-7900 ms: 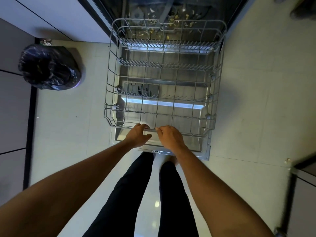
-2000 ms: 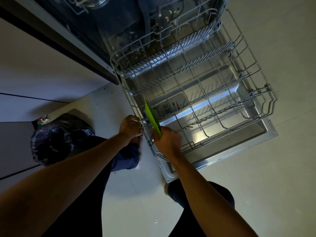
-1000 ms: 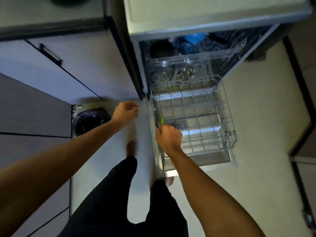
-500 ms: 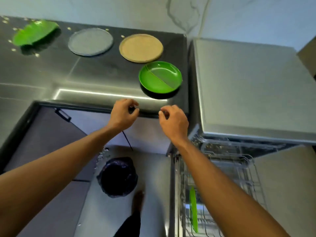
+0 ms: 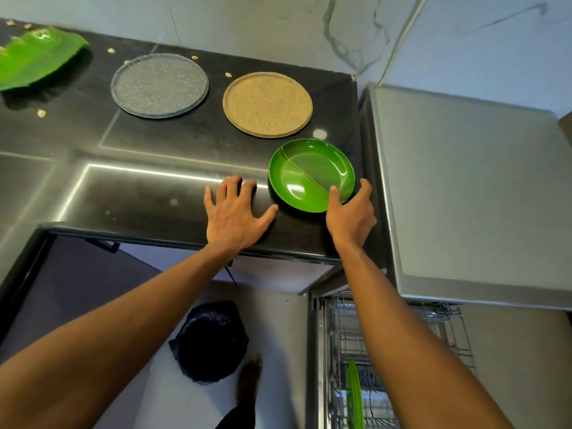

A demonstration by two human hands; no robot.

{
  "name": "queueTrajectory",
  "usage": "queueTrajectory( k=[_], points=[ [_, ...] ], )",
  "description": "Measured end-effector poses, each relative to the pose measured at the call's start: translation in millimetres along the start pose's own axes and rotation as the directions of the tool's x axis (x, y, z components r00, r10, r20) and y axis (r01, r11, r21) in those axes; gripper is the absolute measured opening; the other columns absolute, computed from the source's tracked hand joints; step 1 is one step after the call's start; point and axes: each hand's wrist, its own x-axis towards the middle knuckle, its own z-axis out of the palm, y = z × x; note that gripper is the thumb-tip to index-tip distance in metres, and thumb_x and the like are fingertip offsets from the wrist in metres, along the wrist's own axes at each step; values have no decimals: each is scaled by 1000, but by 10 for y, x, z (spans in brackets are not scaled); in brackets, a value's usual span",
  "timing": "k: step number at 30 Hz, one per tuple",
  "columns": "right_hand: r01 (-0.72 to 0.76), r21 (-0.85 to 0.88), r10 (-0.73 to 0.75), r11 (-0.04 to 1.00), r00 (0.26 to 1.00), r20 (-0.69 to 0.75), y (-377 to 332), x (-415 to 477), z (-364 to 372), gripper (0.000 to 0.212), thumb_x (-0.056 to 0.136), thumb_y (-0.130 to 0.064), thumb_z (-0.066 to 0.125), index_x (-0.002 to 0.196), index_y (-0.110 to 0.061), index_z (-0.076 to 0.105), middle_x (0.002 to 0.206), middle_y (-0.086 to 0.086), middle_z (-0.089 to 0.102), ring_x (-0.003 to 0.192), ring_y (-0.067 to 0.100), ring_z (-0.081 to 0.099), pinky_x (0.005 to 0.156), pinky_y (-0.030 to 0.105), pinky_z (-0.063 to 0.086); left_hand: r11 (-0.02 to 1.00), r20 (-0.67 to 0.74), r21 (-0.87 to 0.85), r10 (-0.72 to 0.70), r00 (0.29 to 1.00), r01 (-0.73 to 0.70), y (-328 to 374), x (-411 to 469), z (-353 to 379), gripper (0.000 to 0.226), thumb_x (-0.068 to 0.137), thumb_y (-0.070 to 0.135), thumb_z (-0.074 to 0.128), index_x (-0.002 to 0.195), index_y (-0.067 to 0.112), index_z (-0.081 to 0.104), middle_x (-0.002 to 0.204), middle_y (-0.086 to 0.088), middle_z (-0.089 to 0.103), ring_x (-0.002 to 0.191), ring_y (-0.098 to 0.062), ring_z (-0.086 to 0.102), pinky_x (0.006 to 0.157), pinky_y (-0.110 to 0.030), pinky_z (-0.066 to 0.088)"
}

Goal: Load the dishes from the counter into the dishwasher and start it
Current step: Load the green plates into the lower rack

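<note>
A round green plate (image 5: 309, 171) with a dividing line lies at the right end of the black counter (image 5: 139, 196). My right hand (image 5: 351, 218) holds its near right rim, thumb on the inside and fingers round the outer edge. My left hand (image 5: 235, 212) lies flat on the counter just left of that plate, fingers spread. Farther back lie a tan plate (image 5: 267, 103), a grey plate (image 5: 159, 85) and a green leaf-shaped dish (image 5: 34, 57). Below, another green plate (image 5: 354, 394) stands on edge in the dishwasher's pulled-out wire rack (image 5: 448, 335).
The grey dishwasher top (image 5: 464, 196) adjoins the counter on the right, a little lower. A black bin bag (image 5: 210, 339) stands on the floor under the counter edge, left of the open dishwasher. Small crumbs dot the counter's back.
After standing a green plate in the rack, I rose to face the counter. Both hands have moved forward: the left now lies flat on the counter, the right has taken the green plate's rim.
</note>
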Motion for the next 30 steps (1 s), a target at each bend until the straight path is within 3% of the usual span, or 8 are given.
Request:
queueTrajectory(
  k=[4,9,15,18,20,23,26,30],
  points=[
    [9,-37,-9,999,1000,-3,-1,-7,14,59,97,-37,59,147,-14,41,139,11,58,125,34,56,104,43,41,1000,10,8,-11,1000,11,-1,3,-10,64,82,73,46,128,30,47,142,-1,38,138,-24,30,117,-57,14],
    [70,-5,-70,998,996,-48,40,-12,15,31,97,-24,54,126,-16,61,116,5,69,109,28,63,88,34,42,1000,4,-1,-21,1000,21,8,10,-19,63,82,74,45,128,31,48,143,0,38,139,-23,30,118,-57,14],
    [-67,168,74,983,997,-36,75,-14,-51,26,97,-18,51,118,-21,66,98,0,68,93,21,60,88,33,46,1000,11,-25,-3,1000,3,-2,-3,-35,59,82,73,46,122,31,49,139,0,41,136,-23,31,117,-56,14],
    [-126,263,129,957,992,6,109,-85,-107,31,95,-13,52,119,-22,68,105,-1,69,96,19,61,83,30,47,997,-14,-79,0,1000,-1,-6,-8,-49,52,83,70,49,115,30,55,129,2,46,128,-23,38,116,-53,17],
    [-137,313,139,940,990,17,162,-190,-152,32,93,-12,52,116,-24,69,104,-2,70,96,19,62,84,33,50,987,-58,-153,33,998,-41,-14,-8,-74,43,86,59,49,112,27,62,120,2,55,120,-23,48,112,-48,28],
    [-113,342,117,933,993,8,304,-392,-232,33,92,-13,52,119,-25,68,108,-3,72,100,20,65,91,41,53,895,-119,-445,-55,991,-4,-19,-56,-130,35,90,40,48,104,18,72,99,-4,71,98,-26,65,89,-41,47],
    [-60,354,54,933,998,28,575,-667,-352,38,95,-11,52,130,-21,64,121,0,69,111,20,63,96,41,51,664,60,-722,-220,974,194,161,-325,-159,32,94,37,48,104,18,72,91,0,73,88,-18,67,82,-35,51],
    [-45,379,31,924,999,43,1071,-1088,-543,37,96,-14,52,132,-20,62,122,-4,68,111,19,62,97,46,52,625,90,-758,-181,979,185,419,-884,-50,30,92,25,53,114,13,70,96,2,71,87,-9,63,81,-23,49]
  ],
)
